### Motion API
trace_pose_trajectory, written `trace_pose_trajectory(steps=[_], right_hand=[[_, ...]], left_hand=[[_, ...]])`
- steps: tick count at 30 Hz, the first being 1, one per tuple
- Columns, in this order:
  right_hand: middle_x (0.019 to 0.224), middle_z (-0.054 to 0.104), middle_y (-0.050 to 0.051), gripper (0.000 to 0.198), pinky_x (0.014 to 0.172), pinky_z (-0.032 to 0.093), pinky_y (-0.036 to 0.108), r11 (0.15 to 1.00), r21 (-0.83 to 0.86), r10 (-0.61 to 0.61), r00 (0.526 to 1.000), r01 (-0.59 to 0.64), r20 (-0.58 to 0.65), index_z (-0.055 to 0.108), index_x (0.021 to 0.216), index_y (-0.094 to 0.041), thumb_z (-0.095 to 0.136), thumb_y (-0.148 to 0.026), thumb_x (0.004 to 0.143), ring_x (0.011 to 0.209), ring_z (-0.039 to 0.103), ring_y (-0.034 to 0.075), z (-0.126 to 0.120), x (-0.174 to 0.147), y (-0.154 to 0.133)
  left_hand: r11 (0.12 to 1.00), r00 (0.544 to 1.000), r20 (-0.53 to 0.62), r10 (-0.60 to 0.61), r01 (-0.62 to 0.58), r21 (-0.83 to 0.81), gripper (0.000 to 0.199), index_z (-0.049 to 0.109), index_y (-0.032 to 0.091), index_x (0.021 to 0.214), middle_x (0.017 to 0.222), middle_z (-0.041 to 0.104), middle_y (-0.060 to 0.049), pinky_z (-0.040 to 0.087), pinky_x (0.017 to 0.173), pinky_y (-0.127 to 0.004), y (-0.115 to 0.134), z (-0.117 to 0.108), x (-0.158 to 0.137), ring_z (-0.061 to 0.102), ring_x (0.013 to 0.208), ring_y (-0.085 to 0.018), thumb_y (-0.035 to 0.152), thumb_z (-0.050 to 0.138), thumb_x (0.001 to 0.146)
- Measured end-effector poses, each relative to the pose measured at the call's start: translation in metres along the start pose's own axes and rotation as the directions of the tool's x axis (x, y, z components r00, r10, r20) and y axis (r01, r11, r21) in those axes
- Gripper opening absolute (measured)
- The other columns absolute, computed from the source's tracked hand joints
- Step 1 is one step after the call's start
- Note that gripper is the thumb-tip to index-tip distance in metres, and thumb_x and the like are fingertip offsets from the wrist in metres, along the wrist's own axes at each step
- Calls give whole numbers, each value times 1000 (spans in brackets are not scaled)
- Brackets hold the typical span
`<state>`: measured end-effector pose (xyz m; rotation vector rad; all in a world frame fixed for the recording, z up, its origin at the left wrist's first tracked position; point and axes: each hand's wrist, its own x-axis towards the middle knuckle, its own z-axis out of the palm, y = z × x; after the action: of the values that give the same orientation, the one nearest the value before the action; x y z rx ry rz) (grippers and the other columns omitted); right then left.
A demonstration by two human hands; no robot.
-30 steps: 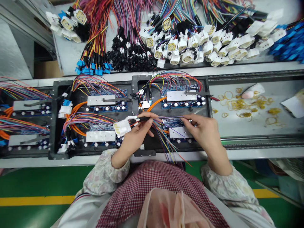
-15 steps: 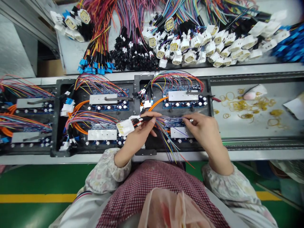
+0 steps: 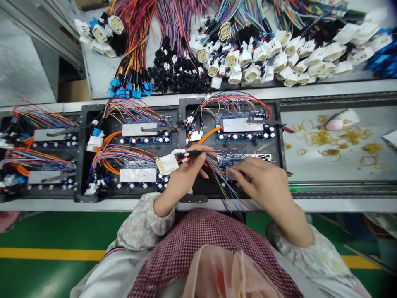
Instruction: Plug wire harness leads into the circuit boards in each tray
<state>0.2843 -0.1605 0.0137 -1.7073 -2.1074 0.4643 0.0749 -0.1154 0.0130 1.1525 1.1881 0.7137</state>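
The black-sleeved wire bundle was grasped by the left hand, above the near-right circuit board, its white connector projecting leftward. The right hand was curled over that board; whether a wire was pinched could not be told. Loose ends were spread toward the near bench edge, so wiring there was judged incomplete. The far-right board and both boards in the tray to the left appeared already wired.

Pale floral oversleeves over white sleeves, navy/red stripes on left, red-white checked apron, sheer peach cloth nearest.
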Motion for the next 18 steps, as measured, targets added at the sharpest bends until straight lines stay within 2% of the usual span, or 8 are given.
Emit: trace_pose_trajectory(steps=[5, 8, 12, 18], right_hand=[[84, 73, 3, 21, 65, 44, 27, 997, 71, -11, 996, 18, -89, 68, 94, -20, 51, -31, 98, 72, 66, 16, 18, 9, 3], [85, 72, 4, 21, 65, 44, 26, 998, 49, -43, 997, 46, -69, 67, 91, -19, 51, -31, 97, 74, 66, 16, 17, 9, 6], [77, 71, 2, 23, 57, 39, 27, 1000, -6, -8, 997, 7, -73, 66, 98, -19, 47, -30, 98, 61, 63, 15, 20, 8, 6], [71, 72, 3, 25, 54, 33, 28, 994, -105, -18, 999, 15, -26, 69, 98, -20, 46, -30, 98, 57, 63, 16, 35, 14, 7]], left_hand=[[997, 999, -26, -45, 47, 60, 23, 63, 24, 104, 112, 68, 0, 51, 49, -17, -3, -1, -1, 63, 53, -5, 42, 52, 96], [994, 996, -42, -73, 76, 79, 22, 65, 26, 105, 105, 71, 1, 48, 48, -15, -3, -2, -2, 61, 50, -4, 42, 53, 95], [997, 998, 28, -55, 53, 54, 26, 65, 26, 113, 101, 72, 0, 48, 50, -16, -4, 0, -1, 58, 49, -4, 42, 51, 97], [999, 999, 36, -12, 10, 42, 27, 65, 26, 116, 107, 72, -2, 48, 51, -18, -7, -1, -2, 58, 51, -5, 41, 51, 97]])
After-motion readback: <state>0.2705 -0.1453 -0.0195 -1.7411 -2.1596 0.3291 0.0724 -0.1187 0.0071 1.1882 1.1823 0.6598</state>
